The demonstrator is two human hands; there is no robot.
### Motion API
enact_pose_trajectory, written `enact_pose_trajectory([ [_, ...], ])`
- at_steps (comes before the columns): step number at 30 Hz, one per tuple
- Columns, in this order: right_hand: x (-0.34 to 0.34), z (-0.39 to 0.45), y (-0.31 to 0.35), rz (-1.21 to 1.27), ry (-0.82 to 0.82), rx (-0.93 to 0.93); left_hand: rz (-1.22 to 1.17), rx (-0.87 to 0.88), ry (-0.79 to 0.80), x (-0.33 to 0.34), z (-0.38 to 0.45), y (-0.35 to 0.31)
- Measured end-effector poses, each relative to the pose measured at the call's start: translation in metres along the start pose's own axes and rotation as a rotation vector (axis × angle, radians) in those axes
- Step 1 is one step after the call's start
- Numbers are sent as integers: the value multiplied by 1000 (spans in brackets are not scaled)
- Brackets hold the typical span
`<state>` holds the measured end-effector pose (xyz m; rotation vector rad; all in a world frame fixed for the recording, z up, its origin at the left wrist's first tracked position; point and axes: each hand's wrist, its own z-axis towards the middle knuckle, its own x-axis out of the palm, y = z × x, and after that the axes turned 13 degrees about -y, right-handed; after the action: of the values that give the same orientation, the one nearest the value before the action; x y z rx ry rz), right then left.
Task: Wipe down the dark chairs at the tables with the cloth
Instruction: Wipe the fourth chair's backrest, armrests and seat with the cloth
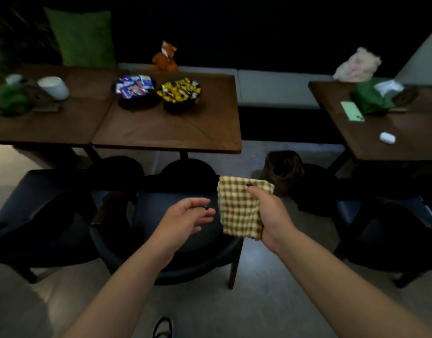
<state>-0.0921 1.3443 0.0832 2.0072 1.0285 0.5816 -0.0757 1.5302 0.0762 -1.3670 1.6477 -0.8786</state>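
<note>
The right hand (271,215) holds the checked cloth (239,208) up above the dark chair (161,259). The left hand (183,220) is loose and holds nothing. Wiping looks not started; next, bring the cloth down onto the seat.

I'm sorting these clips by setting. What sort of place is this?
Probably a cafe or lounge: square wooden tables along a grey cushioned wall bench, dark round-backed chairs tucked in, and black bowls of wrapped snacks set out.

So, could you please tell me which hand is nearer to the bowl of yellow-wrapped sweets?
Left. The left hand hovers directly below the bowl of yellow-wrapped sweets; the right hand, gripping the checked cloth, is farther right.
</note>
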Motion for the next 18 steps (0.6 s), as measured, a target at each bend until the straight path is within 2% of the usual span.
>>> enact_pose_trajectory([
  [10, 98, -78, 25, -56, 93, -115, -70, 79, -79, -119, -33, -34],
  [18, 241, -129, -43, -92, 57, -87, -58, 102, -85, -279, -29, -5],
])
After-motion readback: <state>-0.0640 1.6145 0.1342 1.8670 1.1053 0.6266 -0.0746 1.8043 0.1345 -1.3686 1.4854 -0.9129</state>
